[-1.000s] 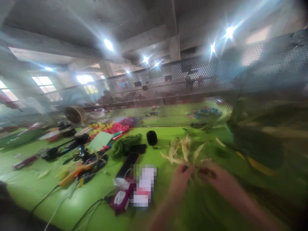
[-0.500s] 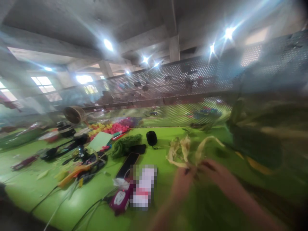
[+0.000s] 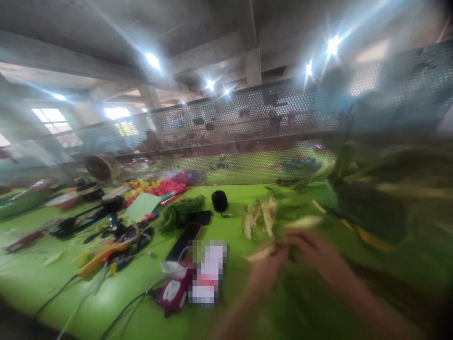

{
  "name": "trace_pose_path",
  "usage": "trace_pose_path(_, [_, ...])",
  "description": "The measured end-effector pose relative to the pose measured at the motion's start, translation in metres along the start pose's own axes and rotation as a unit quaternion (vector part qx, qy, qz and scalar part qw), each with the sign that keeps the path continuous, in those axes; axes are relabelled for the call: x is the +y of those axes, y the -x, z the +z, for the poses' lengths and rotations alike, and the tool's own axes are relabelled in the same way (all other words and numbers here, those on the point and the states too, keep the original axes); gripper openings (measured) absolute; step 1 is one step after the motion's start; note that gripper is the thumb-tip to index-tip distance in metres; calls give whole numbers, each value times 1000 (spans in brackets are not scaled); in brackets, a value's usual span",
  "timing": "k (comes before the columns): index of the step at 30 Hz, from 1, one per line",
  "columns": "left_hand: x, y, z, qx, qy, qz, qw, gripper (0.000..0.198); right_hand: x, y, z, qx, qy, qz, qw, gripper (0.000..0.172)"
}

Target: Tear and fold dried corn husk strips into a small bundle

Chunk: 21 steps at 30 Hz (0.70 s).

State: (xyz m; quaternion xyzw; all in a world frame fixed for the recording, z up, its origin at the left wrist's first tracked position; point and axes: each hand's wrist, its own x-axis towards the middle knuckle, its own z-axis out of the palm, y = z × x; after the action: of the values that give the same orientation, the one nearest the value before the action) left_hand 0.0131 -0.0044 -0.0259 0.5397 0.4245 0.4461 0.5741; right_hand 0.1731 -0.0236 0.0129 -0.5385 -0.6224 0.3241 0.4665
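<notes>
Both hands are close together over the green table, blurred by motion. My left hand [image 3: 271, 259] is closed on a pale dried leaf strip [image 3: 258, 255], which pokes out to the left of the fingers. Right beside it, my right hand [image 3: 307, 241] has its fingers closed on another pale piece of dried leaf [image 3: 305, 222], which juts out to the upper right. Whether the two pieces join between the fingers is hidden. Just beyond the hands lie two curled dried leaf pieces [image 3: 269, 215], and behind them a black spool of thread or cord [image 3: 220, 201].
Left of my hands are a pixelated phone [image 3: 207, 274], a dark phone [image 3: 184, 242] and a purple power strip [image 3: 172, 293]. Farther left lie a green fibre bundle [image 3: 182, 211], an orange-handled corded tool [image 3: 97, 261] and pink flowers [image 3: 170, 187]. A perforated panel [image 3: 233, 141] stands behind the green table [image 3: 141, 314].
The leaf strip at my right hand arched upward before and now lies lower, pointing right. The strip at my left hand has dropped away from the curled pieces. The view has shifted slightly.
</notes>
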Motion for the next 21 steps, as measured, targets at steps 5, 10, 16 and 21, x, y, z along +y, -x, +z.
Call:
trace_pose_path(5, [4, -7, -7, 53, 22, -3, 998, 21, 9, -5, -3, -67, 32, 10, 997, 25])
trace_pose_path(10, [6, -4, -9, -4, -59, 7, 998, 15, 18, -5, -3, -20, 91, -33, 995, 20])
trace_pose_path(16, [7, -2, -6, -54, -56, -10, 997, 19, 25, -3, 1, 21, 202, -121, 972, 20])
trace_pose_path(21, [-3, -11, -7, 34, 6, -32, 999, 28, 28, -2, 0, 149, 256, -193, 936, 23])
